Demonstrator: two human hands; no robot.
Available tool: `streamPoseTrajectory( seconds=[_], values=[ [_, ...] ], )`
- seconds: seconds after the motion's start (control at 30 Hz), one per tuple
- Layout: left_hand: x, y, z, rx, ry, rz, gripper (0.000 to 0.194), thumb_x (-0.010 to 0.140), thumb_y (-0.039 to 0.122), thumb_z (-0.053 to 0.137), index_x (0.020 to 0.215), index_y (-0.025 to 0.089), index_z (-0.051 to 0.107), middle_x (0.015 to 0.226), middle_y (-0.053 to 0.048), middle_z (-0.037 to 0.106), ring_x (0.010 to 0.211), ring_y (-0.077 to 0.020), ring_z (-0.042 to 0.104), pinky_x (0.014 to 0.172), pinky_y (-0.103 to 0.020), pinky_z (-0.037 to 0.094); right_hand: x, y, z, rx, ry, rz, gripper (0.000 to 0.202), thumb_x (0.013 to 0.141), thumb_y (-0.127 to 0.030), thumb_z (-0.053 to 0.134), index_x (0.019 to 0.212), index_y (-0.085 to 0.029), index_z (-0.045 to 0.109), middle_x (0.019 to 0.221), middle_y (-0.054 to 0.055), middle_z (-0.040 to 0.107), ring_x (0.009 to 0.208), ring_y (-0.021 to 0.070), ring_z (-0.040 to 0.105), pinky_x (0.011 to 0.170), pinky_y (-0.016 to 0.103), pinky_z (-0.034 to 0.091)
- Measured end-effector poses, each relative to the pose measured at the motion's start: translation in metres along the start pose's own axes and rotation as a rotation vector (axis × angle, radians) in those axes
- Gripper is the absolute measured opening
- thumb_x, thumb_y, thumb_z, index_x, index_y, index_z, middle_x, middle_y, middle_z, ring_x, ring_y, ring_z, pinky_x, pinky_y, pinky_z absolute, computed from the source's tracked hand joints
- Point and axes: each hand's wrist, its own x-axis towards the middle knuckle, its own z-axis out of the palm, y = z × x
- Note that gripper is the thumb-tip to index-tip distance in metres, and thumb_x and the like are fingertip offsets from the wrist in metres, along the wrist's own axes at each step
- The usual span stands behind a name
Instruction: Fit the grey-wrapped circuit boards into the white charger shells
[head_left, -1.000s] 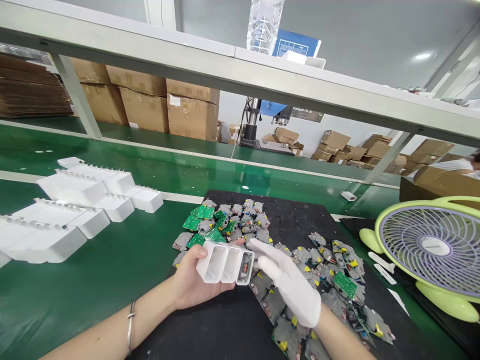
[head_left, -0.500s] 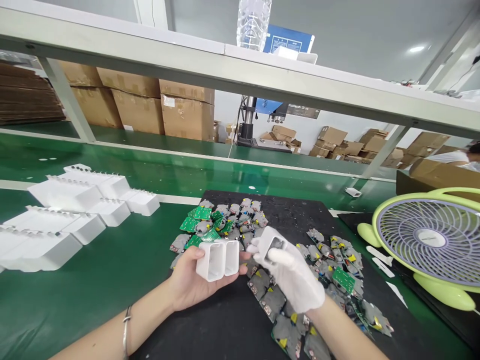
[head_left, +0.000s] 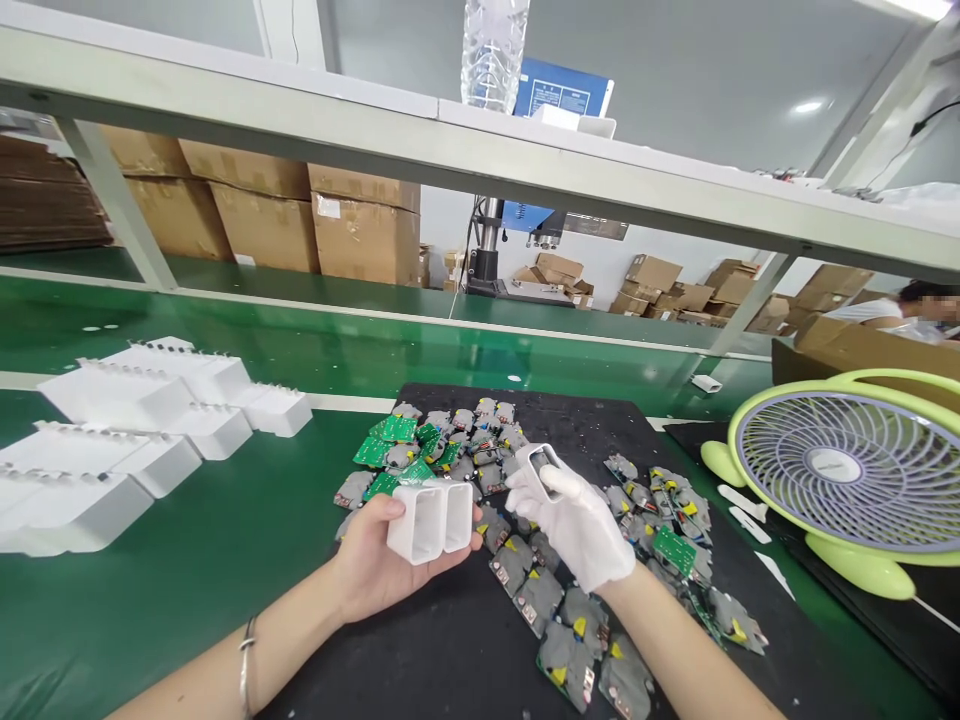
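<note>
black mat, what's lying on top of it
Circuit boards cover parts of the black mat, most with grey lumps and yellow patches facing up, some green side up. The left hand and the gloved right hand hide patches of it; anything behind them cannot be seen.

"What does the green bench (head_left: 247,520) carry?"
"White cases (head_left: 97,510) in rows at the left; a black mat (head_left: 577,425) in the middle; one lone case (head_left: 706,384) farther back, at the right; a lime-green fan (head_left: 836,465) at the right side; white strips (head_left: 748,524) between mat and fan."
"And on the mat?"
"Circuit boards (head_left: 566,660), clustered; most show grey and yellow, several their green faces; bare black shows between the clusters."
</note>
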Motion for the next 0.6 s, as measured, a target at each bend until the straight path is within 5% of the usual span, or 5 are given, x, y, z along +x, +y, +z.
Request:
streamPoseTrajectory(
  seconds=[0.13,0.6],
  values=[
    [0.0,0.0,0.0001,-0.001,-0.002,-0.002,0.054,0.07,0.029,0.051,0.118,0.004,0.058,0.115,-0.017,0.063,0.105,-0.0311,0.059,0.092,-0.034,0.042,0.001,-0.001,-0.0041,0.027,-0.042,0.042,0.046,0.073,-0.037,0.063,0.112,-0.017,0.05,0.078,0.008,0.067,0.064,0.0206,0.063,0.061,0.032,0.044],
    [-0.0008,0.0001,0.0011,-0.009,0.003,-0.038,0.055,0.069,0.029,0.052,0.118,0.005,0.058,0.114,-0.015,0.064,0.104,-0.0303,0.059,0.092,-0.034,0.039,0.0013,-0.0028,-0.0007,0.122,0.104,0.032,0.03,0.071,-0.033,0.068,0.097,-0.02,0.06,0.075,0.004,0.064,0.069,0.0171,0.061,0.052,0.022,0.042]
  ],
)
